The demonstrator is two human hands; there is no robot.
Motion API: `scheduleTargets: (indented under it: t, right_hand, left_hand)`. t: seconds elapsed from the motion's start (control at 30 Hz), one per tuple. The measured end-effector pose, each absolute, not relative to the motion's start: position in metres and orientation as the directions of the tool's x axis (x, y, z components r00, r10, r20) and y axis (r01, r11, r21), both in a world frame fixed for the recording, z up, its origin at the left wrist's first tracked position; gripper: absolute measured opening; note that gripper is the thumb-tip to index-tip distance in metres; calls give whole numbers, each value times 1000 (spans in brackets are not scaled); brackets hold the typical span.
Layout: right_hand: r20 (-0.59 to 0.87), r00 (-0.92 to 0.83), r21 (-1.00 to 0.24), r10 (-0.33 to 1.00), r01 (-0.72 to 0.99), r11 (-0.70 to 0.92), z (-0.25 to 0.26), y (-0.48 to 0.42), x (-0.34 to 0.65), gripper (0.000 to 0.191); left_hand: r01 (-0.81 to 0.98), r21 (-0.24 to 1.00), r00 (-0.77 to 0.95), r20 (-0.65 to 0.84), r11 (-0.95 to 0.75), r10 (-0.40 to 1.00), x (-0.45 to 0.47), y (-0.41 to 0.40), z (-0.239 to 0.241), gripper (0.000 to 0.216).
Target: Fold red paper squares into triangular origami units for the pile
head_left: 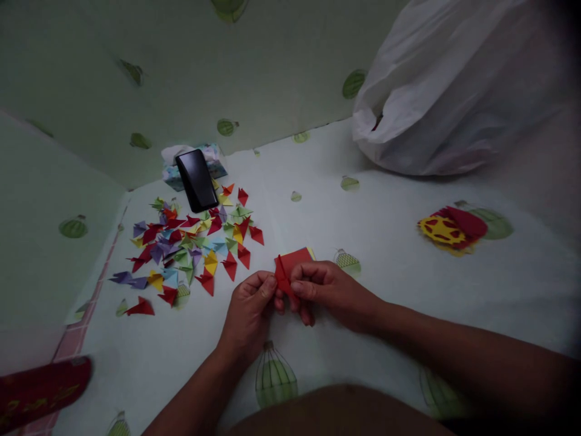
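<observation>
Between the two hands, above the near part of the bench (308, 357), is a red paper piece (282, 283), folded, with a narrow point sticking up. The left hand (247, 312) has its grip closed on the left side of the piece, thumb over the fingers; the right hand (336, 293) pinches the other side, its thumb and forefinger together and the other fingers curled beneath. Just behind the piece lies a stack of paper (299, 258), red on top with a yellow edge showing, partly hidden by the fingers. To the left spreads a loose crowd of small paper birds (210, 261) in red, yellow, orange, green, blue and purple, many overlapping. Behind them a black phone (198, 181) leans against a patterned tissue box (172, 177), its lower end by the birds. Well apart on the right lie some red and yellow cutouts (442, 231), overlapping one another. Behind these a large white bag (422, 115) rests near the wall (281, 66), which carries the same green balloon print as the bench. At the lower left is a red object (45, 387) with yellow markings, cut off by the frame.
</observation>
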State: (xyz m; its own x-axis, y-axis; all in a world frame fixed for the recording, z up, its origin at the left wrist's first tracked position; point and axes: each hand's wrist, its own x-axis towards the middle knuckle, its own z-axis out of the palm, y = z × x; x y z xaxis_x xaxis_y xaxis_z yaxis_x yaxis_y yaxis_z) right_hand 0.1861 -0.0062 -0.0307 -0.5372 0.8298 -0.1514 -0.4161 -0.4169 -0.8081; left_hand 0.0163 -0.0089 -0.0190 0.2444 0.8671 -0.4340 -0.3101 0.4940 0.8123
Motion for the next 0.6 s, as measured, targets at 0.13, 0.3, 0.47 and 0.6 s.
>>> scheduleTargets:
  t: [0.13, 0.3, 0.47, 0.6]
  right_hand:
    - [-130, -550, -791, 825, -444, -421, -31, -6, 186, 25]
    - [-135, -570, -775, 811, -449, -444, -29, -7, 186, 27]
    - [-135, -599, -758, 789, -451, -472, -30, -7, 187, 28]
    - [-148, -617, -749, 773, -441, -495, -30, -7, 187, 28]
  left_hand:
    - [-336, 797, 246, -440, 502, 864, 17, -8, -18, 31]
    - [-337, 799, 277, -421, 498, 864, 16, -9, -17, 33]
    - [-361, 783, 315, -408, 506, 857, 15, -10, -18, 30]
    - [-353, 786, 333, -400, 507, 854, 16, -10, -18, 30]
